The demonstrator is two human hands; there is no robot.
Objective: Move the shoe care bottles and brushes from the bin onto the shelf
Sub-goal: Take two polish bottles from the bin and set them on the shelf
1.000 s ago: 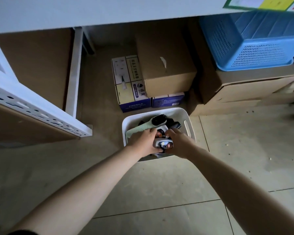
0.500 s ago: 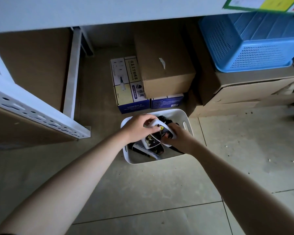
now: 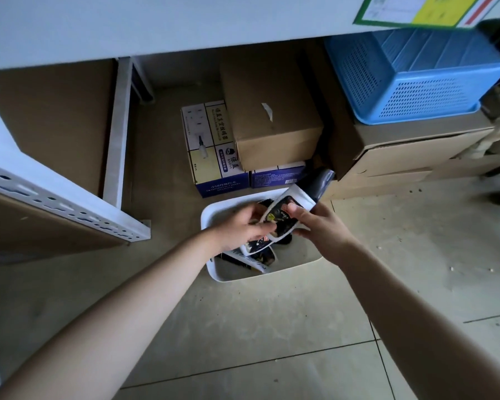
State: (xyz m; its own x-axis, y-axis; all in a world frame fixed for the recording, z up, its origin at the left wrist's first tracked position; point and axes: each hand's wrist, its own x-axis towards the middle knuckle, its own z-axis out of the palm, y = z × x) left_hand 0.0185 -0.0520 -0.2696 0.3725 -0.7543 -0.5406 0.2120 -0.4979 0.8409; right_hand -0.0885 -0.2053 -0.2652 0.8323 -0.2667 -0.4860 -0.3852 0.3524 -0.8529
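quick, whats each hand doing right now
Left hand: closed on the lower end of the white and black bottle, above the white bin.
Right hand: closed on the same bottle, from its right side.

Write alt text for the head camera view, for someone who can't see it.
Two bare hands, left and right, lift a white bottle with a dark cap out of a white bin on the floor. More bottles lie in the bin; cardboard boxes and a blue basket sit under a white shelf behind.
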